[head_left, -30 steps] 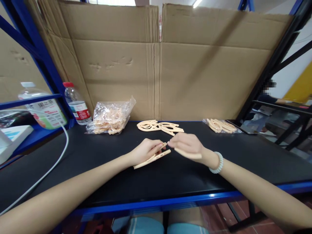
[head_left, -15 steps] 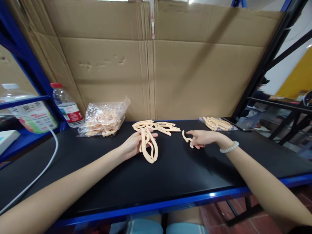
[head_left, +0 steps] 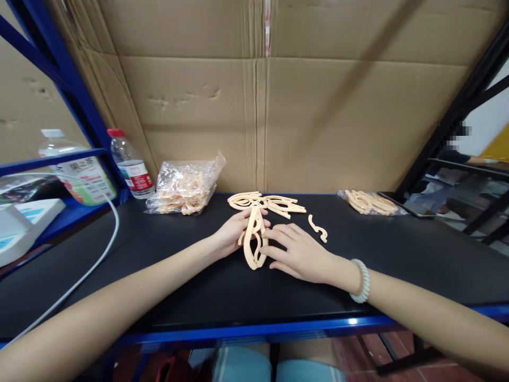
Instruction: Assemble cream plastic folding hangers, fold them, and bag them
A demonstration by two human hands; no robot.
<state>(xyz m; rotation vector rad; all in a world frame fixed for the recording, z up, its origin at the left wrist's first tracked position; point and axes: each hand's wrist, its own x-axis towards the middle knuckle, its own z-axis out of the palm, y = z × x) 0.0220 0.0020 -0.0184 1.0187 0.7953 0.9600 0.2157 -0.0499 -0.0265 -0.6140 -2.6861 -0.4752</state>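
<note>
My left hand (head_left: 234, 233) is closed around the upper end of a beige folding hanger (head_left: 248, 249), whose leaf-shaped loop points down toward me. Reaching in from the other side, my right hand (head_left: 298, 252) has its fingers spread, and its fingertips touch the right edge of that hanger. To the right on the table lies a loose S-shaped beige hook (head_left: 318, 229). Behind my left hand, more beige hangers (head_left: 284, 204) rest spread out on the black tabletop.
A clear bag of beige pieces (head_left: 185, 185) stands at back left, beside a red-capped water bottle (head_left: 133, 170). At back right lie a flat bag of hangers (head_left: 369, 202) and a phone (head_left: 409, 206). A white cable (head_left: 93, 260) crosses the left side. Cardboard (head_left: 191, 106) walls the back.
My right hand has let go of the S-shaped hook, leaving it on the table, and moved left to the hanger in my left hand. The view has shifted slightly.
</note>
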